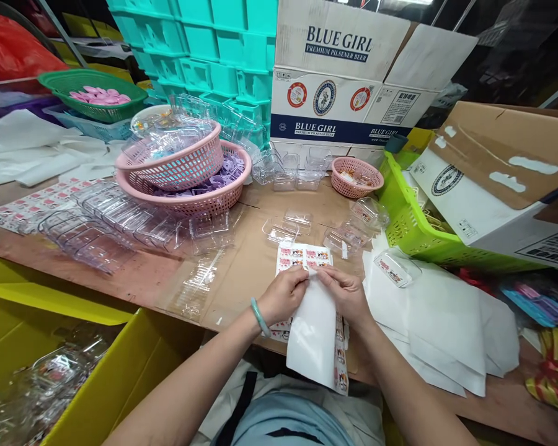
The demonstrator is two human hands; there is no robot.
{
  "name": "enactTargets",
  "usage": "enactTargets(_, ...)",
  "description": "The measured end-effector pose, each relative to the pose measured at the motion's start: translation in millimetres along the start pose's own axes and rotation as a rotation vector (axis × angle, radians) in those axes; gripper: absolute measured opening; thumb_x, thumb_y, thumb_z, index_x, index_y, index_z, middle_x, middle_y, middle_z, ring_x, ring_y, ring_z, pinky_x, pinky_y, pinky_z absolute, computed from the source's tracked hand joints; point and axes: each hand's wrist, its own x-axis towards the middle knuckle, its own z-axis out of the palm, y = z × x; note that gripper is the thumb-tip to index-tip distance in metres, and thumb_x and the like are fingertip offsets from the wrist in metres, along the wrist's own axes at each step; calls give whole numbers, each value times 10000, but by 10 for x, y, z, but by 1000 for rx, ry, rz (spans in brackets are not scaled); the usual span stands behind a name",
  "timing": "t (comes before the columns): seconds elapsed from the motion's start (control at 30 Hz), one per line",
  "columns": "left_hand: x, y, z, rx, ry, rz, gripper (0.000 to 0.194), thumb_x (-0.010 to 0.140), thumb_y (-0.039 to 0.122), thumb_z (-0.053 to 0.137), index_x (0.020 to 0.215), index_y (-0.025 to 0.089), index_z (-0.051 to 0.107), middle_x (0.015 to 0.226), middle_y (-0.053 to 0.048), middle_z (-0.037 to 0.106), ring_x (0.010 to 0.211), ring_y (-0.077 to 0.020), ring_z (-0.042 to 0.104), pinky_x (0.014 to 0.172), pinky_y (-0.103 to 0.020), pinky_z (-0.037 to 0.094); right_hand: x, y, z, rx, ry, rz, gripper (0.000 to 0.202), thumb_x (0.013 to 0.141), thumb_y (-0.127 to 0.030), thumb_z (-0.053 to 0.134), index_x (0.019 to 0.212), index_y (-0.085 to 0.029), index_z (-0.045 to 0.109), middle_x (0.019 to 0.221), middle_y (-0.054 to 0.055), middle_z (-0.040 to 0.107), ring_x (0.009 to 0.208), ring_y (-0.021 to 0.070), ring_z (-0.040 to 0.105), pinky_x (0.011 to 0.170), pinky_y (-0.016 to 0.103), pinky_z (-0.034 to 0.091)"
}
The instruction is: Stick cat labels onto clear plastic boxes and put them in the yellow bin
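Observation:
Both of my hands pinch the top edge of a white backing sheet (pixel 312 337) that curls down toward my lap. My left hand (pixel 287 291), with a pale green bangle at the wrist, grips its left corner. My right hand (pixel 346 294) grips the right side, fingers bent against the paper. Under and beyond it lies a printed sticker sheet (pixel 304 253) with small cartoon pictures, partly covered by my hands. Just past the hands are a clear plastic case (pixel 280 230) and another with a sticker on it (pixel 346 238).
White sheets (pixel 437 316) lie at the right with a stickered case (pixel 397 267) on top. Pink baskets (pixel 181 201) and nested clear cases (pixel 121 214) stand at the left. A lime crate (pixel 413 238), a small pink basket (pixel 357 176) and a yellow bin (pixel 88 371) flank the workspace.

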Motion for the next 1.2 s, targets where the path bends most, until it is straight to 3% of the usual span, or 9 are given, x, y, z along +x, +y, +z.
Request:
enactTargets(0.13,0,-116,45,-99,68,-175,156,811,217,486,696,177,584,664,-3,496,688,-159,481,672,-284,417,152,30,-27,210,405,62,246,823,-379,644,956,-195,738,1014,65,741,998,248,678,945,456,503)
enactTargets(0.23,-71,-95,58,-60,367,-266,220,778,251,574,978,191,644,960,-64,600,947,-224,544,845,-353,433,230,4,-108,63,660,-133,272,878,-366,573,1058,-207,700,1108,66,711,1068,256,651,1001,507,456)
enactTargets(0.33,-132,32,83,-197,495,-248,320,788,336,623,1083,215,650,1317,-98,504,1228,-260,437,999,-383,355,172,-57,-129,-444,421,-450,228,864,-291,606,1075,-296,692,1183,20,677,1197,265,568,1107,558,307)
enactTargets(0.47,-124,85,128,-870,335,-409,299,766,421,662,890,153,706,1006,-104,675,916,-200,602,819,-318,444,-11,-107,4,-718,-40,-641,353,813,-271,672,1155,-352,640,1265,12,628,1279,277,487,1137,581,217)
enactTargets(0.6,-115,-14,92,-1025,463,-490,260,669,356,769,807,140,720,867,-60,694,760,-127,587,724,-244,436,-109,-110,121,-376,54,-277,619,738,-477,708,1279,-225,543,1306,122,577,1217,304,521,996,507,439)
enactTargets(0.73,-153,0,31,-1024,435,-474,295,697,362,752,890,141,720,1018,-97,686,899,-162,604,800,-271,456,65,-129,196,-48,-38,91,355,797,-509,617,867,-167,683,822,69,695,740,199,643,704,345,533)
enactTargets(0.9,-264,46,82,-1095,425,-626,451,716,366,745,1109,182,624,1228,-144,603,1076,-224,591,967,-381,420,705,-59,454,-296,298,-63,407,754,-502,631,996,-177,590,836,57,668,749,195,618,725,329,494)
enactTargets(1.03,-322,-6,20,-1069,427,-648,486,715,417,734,1120,190,593,1289,-151,555,1230,-251,507,1027,-381,374,1120,18,694,-601,222,-81,449,760,-373,603,1144,-173,485,739,20,650,677,210,622,693,344,482)
enactTargets(1.2,-221,9,-382,-1274,430,-608,709,739,719,519,1253,239,433,1258,-166,538,1132,-277,584,925,-445,477,931,-38,711,-579,274,-377,285,864,-278,500,1140,-211,481,963,84,670,865,214,659,817,362,491)
